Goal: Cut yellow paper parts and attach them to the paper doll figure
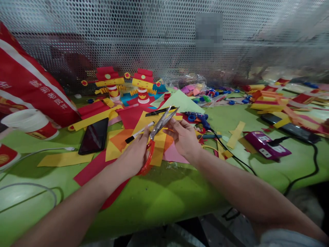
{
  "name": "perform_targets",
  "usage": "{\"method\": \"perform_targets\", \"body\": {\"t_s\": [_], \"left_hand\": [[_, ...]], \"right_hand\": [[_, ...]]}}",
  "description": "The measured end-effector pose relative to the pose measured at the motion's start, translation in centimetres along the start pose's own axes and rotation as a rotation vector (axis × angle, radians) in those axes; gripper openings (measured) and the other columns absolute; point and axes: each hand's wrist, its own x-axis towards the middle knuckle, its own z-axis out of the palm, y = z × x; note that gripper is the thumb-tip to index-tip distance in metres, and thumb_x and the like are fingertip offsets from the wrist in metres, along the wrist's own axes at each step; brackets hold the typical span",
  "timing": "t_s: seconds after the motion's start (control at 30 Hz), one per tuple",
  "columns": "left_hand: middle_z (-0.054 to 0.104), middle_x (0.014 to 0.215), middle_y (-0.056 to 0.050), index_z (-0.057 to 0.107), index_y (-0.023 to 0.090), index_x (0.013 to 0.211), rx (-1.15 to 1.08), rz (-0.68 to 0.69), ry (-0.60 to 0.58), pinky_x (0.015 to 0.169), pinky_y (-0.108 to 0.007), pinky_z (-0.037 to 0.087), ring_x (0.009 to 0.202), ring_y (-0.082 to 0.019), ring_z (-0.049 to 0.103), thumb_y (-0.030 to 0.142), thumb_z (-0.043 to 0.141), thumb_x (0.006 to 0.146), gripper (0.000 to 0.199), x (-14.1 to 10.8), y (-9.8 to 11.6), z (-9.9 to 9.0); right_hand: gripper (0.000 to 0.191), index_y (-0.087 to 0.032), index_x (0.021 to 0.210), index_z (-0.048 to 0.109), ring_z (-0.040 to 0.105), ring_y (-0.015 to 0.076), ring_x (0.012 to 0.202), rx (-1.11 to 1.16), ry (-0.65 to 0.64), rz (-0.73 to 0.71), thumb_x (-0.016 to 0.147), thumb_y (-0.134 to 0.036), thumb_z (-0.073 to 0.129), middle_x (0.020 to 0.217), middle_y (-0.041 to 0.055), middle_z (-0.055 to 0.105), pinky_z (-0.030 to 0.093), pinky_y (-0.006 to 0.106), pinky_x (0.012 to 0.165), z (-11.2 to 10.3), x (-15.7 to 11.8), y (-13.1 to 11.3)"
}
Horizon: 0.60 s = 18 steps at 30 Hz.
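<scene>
My left hand (135,154) is closed round the orange-red handles of a pair of scissors (156,130). The blades stand slightly apart and point away from me, up and to the right. Just right of the blades, my right hand (185,139) has its fingers bent into a pinch; whatever is between them is too small or hidden to make out. Beneath both hands lie overlapping sheets of yellow, orange, red and pink paper. A black-and-white marker (138,132) rests close to the left fingers, and a black pen-like item (156,112) lies beyond the blades.
Two paper figures with red hats (143,84) stand at the back. A phone (94,136), paper cup (33,123) and red bag (33,79) are on the left. Rightward are a blue glue gun (202,120), a purple power strip (267,144) with black cable, and paper scraps.
</scene>
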Motion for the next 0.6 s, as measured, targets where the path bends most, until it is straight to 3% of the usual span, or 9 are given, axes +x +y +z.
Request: {"method": "perform_targets", "body": {"t_s": [0.17, 0.6], "left_hand": [[0.043, 0.136, -0.023, 0.028, 0.008, 0.139, 0.133, -0.007, -0.125, 0.097, -0.052, 0.039, 0.12, -0.033, 0.048, 0.018, 0.033, 0.077, 0.063, -0.01, 1.04, -0.52], [0.043, 0.134, -0.026, 0.028, 0.006, 0.138, 0.138, -0.009, -0.128, 0.095, -0.052, 0.041, 0.12, -0.033, 0.048, 0.016, 0.031, 0.078, 0.061, -0.06, 1.2, -0.35]], "right_hand": [[0.02, -0.023, 0.06, 0.067, 0.06, 0.0086, 0.06, -0.013, -0.042, -0.016, 0.052, -0.035, 0.08, 0.061, -0.0047, 0.065, 0.052, 0.023, 0.058, -0.09, -0.04, 0.21], [0.019, -0.024, 0.058, 0.067, 0.06, 0.0086, 0.059, -0.033, -0.067, -0.032, 0.052, -0.037, 0.08, 0.06, -0.0053, 0.065, 0.051, 0.023, 0.055, -0.11, -0.08, 0.56]]}}
